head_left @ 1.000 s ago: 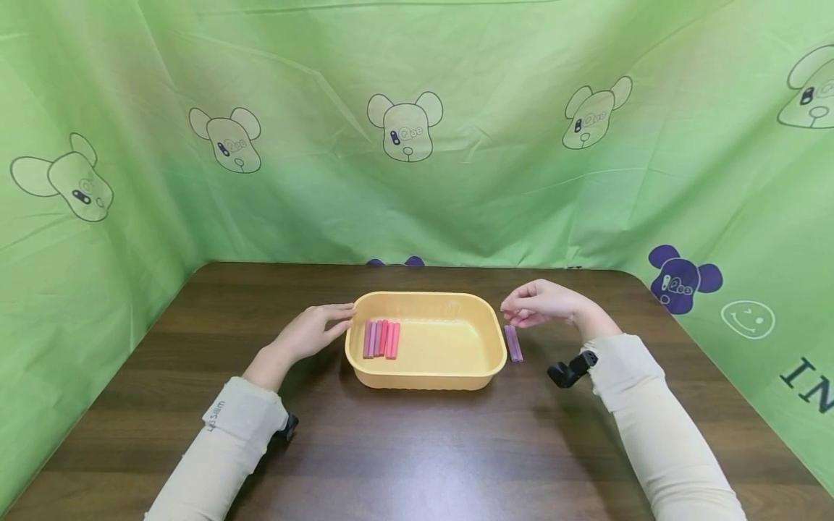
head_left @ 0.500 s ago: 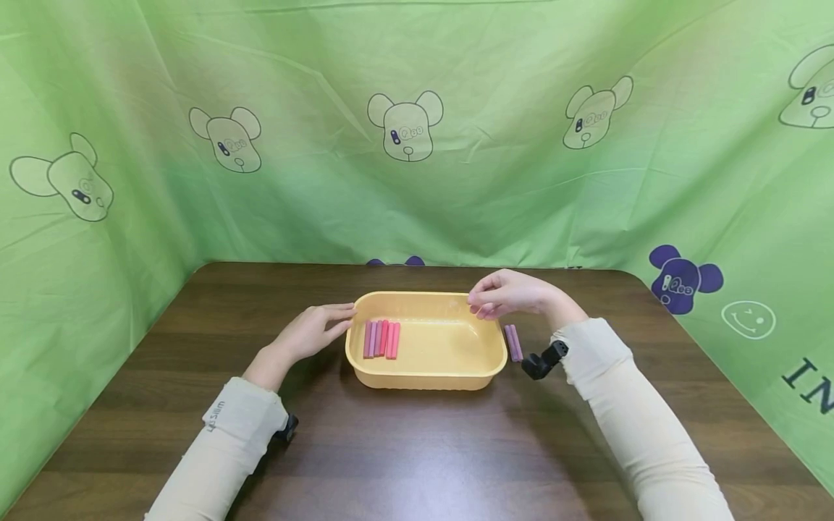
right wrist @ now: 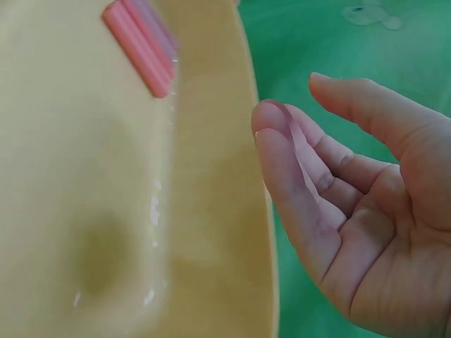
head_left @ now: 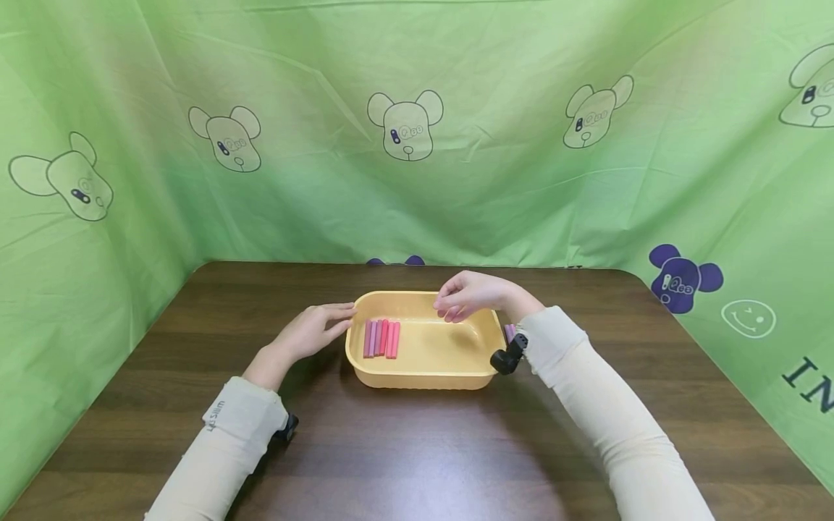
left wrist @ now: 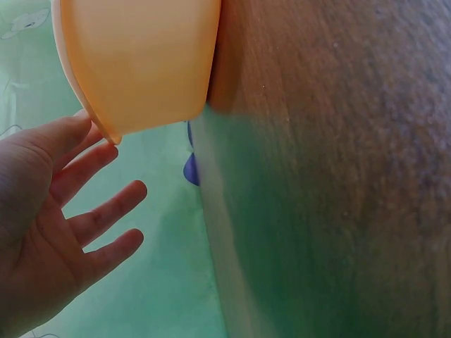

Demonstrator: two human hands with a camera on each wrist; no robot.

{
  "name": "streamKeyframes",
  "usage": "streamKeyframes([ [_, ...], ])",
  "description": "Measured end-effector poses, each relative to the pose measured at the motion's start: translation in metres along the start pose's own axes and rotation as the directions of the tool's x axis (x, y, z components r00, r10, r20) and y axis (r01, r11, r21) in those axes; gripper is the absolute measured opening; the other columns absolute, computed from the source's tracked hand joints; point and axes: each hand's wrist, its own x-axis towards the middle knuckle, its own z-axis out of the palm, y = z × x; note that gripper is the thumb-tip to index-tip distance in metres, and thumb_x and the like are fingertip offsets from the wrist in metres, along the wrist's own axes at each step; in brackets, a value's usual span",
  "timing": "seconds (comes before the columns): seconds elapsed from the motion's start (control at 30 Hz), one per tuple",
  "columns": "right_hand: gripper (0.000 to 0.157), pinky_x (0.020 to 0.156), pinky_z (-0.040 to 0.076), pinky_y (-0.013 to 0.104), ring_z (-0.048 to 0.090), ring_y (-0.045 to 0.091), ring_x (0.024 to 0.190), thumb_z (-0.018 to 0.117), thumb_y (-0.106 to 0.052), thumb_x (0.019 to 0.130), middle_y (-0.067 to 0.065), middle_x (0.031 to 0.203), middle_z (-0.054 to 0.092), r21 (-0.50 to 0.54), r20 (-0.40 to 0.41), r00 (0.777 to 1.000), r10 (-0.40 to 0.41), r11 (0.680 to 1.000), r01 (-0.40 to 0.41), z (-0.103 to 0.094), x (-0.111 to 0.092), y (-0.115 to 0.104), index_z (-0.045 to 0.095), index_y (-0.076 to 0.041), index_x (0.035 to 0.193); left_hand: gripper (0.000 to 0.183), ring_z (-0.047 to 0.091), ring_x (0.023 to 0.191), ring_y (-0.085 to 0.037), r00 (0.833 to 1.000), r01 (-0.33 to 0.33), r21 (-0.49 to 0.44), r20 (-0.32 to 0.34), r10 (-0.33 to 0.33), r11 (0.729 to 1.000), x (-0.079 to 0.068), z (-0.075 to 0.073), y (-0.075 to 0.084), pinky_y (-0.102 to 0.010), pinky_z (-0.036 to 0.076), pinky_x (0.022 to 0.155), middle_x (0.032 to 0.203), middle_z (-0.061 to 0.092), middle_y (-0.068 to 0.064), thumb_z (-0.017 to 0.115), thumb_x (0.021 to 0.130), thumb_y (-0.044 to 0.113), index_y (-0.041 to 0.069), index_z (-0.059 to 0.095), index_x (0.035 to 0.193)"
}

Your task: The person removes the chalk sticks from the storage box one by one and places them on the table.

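Several short sticks [head_left: 381, 339], pink to purple, lie side by side at the left end of a yellow plastic basin [head_left: 420, 380]. My left hand [head_left: 309, 331] rests its fingertips at the basin's left rim, thumb and forefinger right at the edge; the other fingers spread loosely in the left wrist view. Over the basin's right half hovers my right hand [head_left: 476, 293]. Its fingers are loosely bent with nothing between them in the right wrist view, where the pink sticks [right wrist: 141, 53] show inside the basin. Purple sticks [head_left: 510, 332] lie just right of the basin, partly hidden behind the right wrist camera.
The brown wooden table [head_left: 404, 449] carries the basin near its far side. Behind and around it hangs a green cloth [head_left: 313, 188] with printed bear faces. A black wrist camera [head_left: 510, 354] on the right sleeve overlaps the basin's right rim.
My right hand has moved left, from above the purple sticks outside the basin to over the basin's right half. The left hand and the sticks have stayed put.
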Motion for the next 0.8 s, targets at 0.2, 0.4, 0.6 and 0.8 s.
streamKeyframes([
  [0.2,0.034,0.08,0.057,0.028,0.065,0.008,0.075,0.058,-0.015,0.091,0.008,0.09,0.069,-0.004,0.039,0.999,-0.004,1.0,0.004,0.008,0.017,-0.003,0.056,0.012,0.112,0.037,0.05,0.127,-0.029,1.0,0.003,-0.001,-0.004,-0.003,1.0,0.001,0.001,-0.001,-0.046,0.04,0.106,0.133,0.056,-0.012,0.057,0.093,0.019,0.003,0.057,0.127],
  [0.4,0.032,0.081,0.057,0.028,0.066,0.008,0.076,0.055,-0.012,0.091,0.003,0.089,0.068,-0.042,0.062,0.998,0.016,0.999,-0.013,0.013,0.032,-0.005,0.057,0.01,0.114,0.038,0.05,0.127,-0.029,1.0,0.011,-0.002,-0.004,-0.011,1.0,0.002,0.001,-0.002,-0.046,0.04,0.106,0.134,0.056,-0.012,0.057,0.093,0.019,0.003,0.057,0.127],
  [0.6,0.033,0.081,0.057,0.029,0.066,0.008,0.076,0.056,-0.013,0.092,0.003,0.09,0.069,-0.05,0.095,0.995,0.032,0.998,-0.028,0.018,0.042,-0.006,0.057,0.011,0.114,0.038,0.05,0.127,-0.029,1.0,0.004,0.005,-0.002,-0.004,1.0,0.002,0.001,-0.001,-0.046,0.04,0.106,0.134,0.055,-0.012,0.057,0.093,0.019,0.003,0.057,0.127],
  [0.8,0.029,0.081,0.057,0.029,0.065,0.008,0.074,0.058,-0.012,0.091,0.001,0.086,0.069,-0.053,0.097,0.994,0.055,0.997,-0.05,0.021,0.05,-0.005,0.059,0.008,0.111,0.037,0.05,0.127,-0.03,1.0,0.002,0.006,-0.008,-0.002,1.0,0.003,0.001,-0.001,-0.046,0.04,0.106,0.133,0.056,-0.013,0.057,0.093,0.018,0.003,0.057,0.127],
])
